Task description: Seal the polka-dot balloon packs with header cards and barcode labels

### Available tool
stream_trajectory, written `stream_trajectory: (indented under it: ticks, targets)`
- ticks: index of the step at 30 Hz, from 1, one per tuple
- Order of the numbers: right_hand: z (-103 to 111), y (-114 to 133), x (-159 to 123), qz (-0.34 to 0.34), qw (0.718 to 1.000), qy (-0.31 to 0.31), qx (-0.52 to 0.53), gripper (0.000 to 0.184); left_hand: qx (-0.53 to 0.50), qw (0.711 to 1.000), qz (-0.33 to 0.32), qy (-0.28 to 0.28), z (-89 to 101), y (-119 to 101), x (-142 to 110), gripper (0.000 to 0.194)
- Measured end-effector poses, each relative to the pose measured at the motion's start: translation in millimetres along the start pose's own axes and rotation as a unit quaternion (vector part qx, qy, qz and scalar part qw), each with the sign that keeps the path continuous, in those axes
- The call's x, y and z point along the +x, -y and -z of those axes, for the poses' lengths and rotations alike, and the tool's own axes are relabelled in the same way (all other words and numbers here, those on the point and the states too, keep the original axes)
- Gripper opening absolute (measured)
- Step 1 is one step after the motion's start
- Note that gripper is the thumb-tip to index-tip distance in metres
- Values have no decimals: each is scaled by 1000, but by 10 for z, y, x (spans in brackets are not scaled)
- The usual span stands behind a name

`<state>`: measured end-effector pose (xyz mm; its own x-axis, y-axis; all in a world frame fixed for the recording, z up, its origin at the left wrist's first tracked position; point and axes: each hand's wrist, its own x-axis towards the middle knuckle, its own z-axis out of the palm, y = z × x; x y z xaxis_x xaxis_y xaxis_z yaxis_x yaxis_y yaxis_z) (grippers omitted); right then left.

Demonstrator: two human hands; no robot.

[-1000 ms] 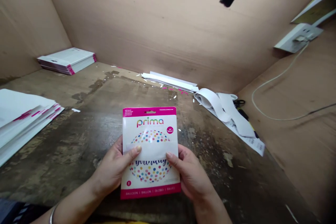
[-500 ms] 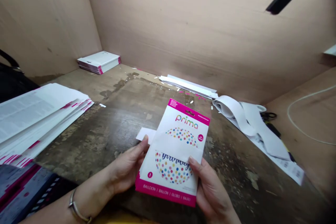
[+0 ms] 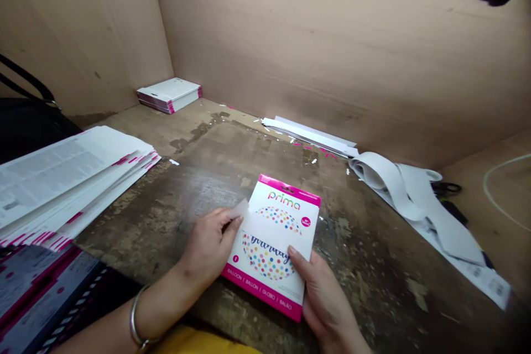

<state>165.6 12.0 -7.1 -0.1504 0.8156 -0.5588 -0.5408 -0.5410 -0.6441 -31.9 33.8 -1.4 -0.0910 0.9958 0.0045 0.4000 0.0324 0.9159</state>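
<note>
A white and pink balloon packet [image 3: 271, 263] with a dotted round print is tilted above the table, its front facing me. My right hand [image 3: 326, 293] grips its right edge, thumb on the front and fingers behind. A plain white paper strip [image 3: 239, 209] runs over the packet's middle and covers part of the print. At the packet's left edge, my left hand [image 3: 209, 240] pinches the free end of this strip between thumb and fingers. The left fingertips are partly hidden.
Printed cards [image 3: 78, 160] lie in a fanned stack on the left. A smaller card stack [image 3: 170, 91] sits in the back corner. Right of me are a curled label roll [image 3: 410, 199] and dark scissors [image 3: 448, 188]. Paper strips [image 3: 311, 135] lie along the back wall.
My left hand has moved up and over the strip's end, folding it in toward the packet's front. The packet has shifted slightly left in view, and the camera view has turned a little.
</note>
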Motion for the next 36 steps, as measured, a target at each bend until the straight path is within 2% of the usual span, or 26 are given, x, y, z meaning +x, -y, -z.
stream_trajectory:
  ticks: [2, 5, 11, 13, 14, 15, 16, 17, 19, 20, 21, 23, 25, 27, 29, 33, 36]
  targets:
    - [-9, 8, -1, -3, 1000, -3, -15, 51, 115, 988, -99, 20, -27, 3, 18, 25]
    - [-25, 5, -3, -5, 999, -14, -43, 46, 228, 955, -174, 75, -121, 23, 49, 24]
    - [-59, -42, 32, 27, 996, -26, -77, 43, 338, 902, -221, 148, -190, 25, 73, 21]
    - [-15, 25, 1, 34, 990, 7, -135, 42, 368, 887, -225, 167, -179, -3, 81, 21]
    - [27, 81, -33, 43, 979, 20, -198, 41, 381, 879, -227, 175, -177, -19, 85, 21]
    - [79, 146, -76, 60, 955, 16, -290, 39, 393, 872, -229, 181, -177, -33, 87, 21]
    - [138, 214, -125, 88, 910, -8, -404, 37, 401, 866, -232, 186, -181, -45, 88, 21]
    - [198, 275, -176, 132, 843, -47, -519, 35, 408, 862, -235, 190, -186, -52, 88, 20]
    - [293, 344, -256, 247, 676, -108, -686, 33, 414, 858, -240, 187, -197, -49, 85, 20]
    - [320, 342, -280, 298, 604, -102, -732, 32, 414, 858, -243, 182, -200, -39, 84, 20]
    - [331, 317, -292, 335, 550, -71, -762, 35, 410, 860, -248, 174, -200, -22, 84, 20]
    - [313, 215, -288, 357, 483, 12, -800, 44, 387, 871, -259, 155, -191, 19, 89, 20]
    - [263, 90, -272, 339, 443, 47, -828, 52, 339, 896, -257, 126, -172, 60, 101, 20]
    - [195, -6, -257, 329, 430, 43, -840, 57, 277, 926, -240, 88, -151, 90, 113, 19]
    - [110, -54, -231, 323, 434, 41, -840, 59, 232, 944, -225, 59, -138, 106, 120, 18]
    - [-123, -63, -102, 309, 465, 71, -826, 64, 209, 952, -218, 52, -132, 113, 119, 17]
    - [-293, -77, -3, 320, 470, 78, -819, 67, 207, 952, -214, 64, -131, 111, 111, 18]
